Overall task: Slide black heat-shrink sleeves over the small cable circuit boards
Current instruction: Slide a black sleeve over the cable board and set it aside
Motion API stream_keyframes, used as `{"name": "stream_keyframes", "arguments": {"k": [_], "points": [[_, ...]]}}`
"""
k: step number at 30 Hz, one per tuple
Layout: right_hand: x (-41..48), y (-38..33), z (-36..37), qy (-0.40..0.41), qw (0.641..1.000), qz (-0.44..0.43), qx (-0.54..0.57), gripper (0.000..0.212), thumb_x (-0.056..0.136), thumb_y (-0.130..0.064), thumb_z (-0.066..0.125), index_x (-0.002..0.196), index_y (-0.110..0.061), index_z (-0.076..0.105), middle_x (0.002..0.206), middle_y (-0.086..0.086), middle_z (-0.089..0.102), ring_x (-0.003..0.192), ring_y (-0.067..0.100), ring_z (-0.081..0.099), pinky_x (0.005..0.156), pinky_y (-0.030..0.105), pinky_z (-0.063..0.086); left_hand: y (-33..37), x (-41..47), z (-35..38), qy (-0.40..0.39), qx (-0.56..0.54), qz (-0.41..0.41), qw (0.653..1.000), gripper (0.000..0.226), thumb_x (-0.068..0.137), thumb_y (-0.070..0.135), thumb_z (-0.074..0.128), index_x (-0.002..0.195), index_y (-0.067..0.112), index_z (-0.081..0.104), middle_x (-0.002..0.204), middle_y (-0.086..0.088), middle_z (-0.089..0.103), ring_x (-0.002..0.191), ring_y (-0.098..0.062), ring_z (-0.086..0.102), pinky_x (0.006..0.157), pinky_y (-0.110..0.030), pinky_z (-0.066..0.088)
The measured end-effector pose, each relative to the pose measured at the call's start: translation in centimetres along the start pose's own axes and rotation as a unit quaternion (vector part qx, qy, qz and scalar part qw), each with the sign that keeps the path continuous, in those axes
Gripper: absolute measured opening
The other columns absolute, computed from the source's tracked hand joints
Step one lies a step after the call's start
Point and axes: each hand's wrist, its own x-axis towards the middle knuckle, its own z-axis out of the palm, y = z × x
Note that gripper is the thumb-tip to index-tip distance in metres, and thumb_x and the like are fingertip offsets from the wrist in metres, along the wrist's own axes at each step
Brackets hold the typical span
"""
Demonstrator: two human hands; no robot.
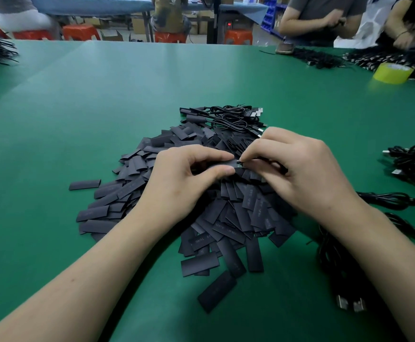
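A large heap of flat black heat-shrink sleeves [226,218] covers the middle of the green table [102,107]. Above the heap, my left hand [186,178] pinches one black sleeve [222,166] between thumb and fingers. My right hand [300,169] pinches the small circuit board [239,164] at the sleeve's right end; only its tip shows between my fingertips. The board's cable is mostly hidden under my right hand.
A bundle of coiled black USB cables [228,117] lies just behind the heap. More black cables [413,166] lie at the right edge and front right. A yellow tape roll [391,72] sits far right. Other people work at the far side.
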Motion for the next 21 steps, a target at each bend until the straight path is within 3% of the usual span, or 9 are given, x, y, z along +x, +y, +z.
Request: {"name": "stream_keyframes", "arguments": {"k": [6, 14, 17, 21], "points": [[0.05, 0.02, -0.13, 0.011, 1.000, 0.002, 0.011, 0.006, 0.096, -0.024, 0.066, 0.099, -0.023, 0.071, 0.091, -0.008, 0.061, 0.075, 0.022, 0.059, 0.063, 0.042, 0.051, 0.07, 0.03, 0.23, 0.000, -0.037, -0.003, 0.999, 0.014, 0.090, 0.023, 0.078, 0.102, 0.030, 0.079, 0.097, 0.014, 0.078, 0.094, -0.006, 0.072, 0.091, -0.038, 0.057], [0.01, -0.06, -0.05, 0.008, 1.000, 0.007, 0.017, 0.004, 0.095, -0.022, 0.069, 0.098, -0.022, 0.071, 0.091, -0.007, 0.063, 0.076, 0.023, 0.061, 0.064, 0.043, 0.052, 0.21, -0.02, 0.34, -0.005, -0.047, -0.005, 0.999, 0.012, 0.090, 0.022, 0.078, 0.099, 0.030, 0.079, 0.095, 0.016, 0.078, 0.092, -0.003, 0.072, 0.090, -0.029, 0.057], [-0.04, -0.33, 0.18, 0.010, 0.999, 0.012, 0.036, 0.003, 0.094, -0.022, 0.070, 0.096, -0.021, 0.071, 0.090, -0.009, 0.063, 0.077, 0.020, 0.061, 0.066, 0.042, 0.052, 0.39, -0.11, 0.30, -0.004, -0.027, 0.017, 0.999, 0.017, 0.088, 0.023, 0.079, 0.097, 0.038, 0.077, 0.095, 0.017, 0.077, 0.091, -0.002, 0.072, 0.089, -0.029, 0.057], [-0.03, -0.39, 0.56, 0.026, 0.996, 0.042, 0.072, 0.011, 0.091, -0.028, 0.070, 0.102, -0.025, 0.069, 0.089, -0.013, 0.062, 0.080, 0.009, 0.059, 0.072, 0.035, 0.051, 0.48, -0.06, 0.14, 0.031, -0.009, 0.039, 0.999, 0.016, 0.088, 0.022, 0.079, 0.100, 0.032, 0.078, 0.096, 0.014, 0.077, 0.094, -0.004, 0.072, 0.087, -0.025, 0.056]]}}
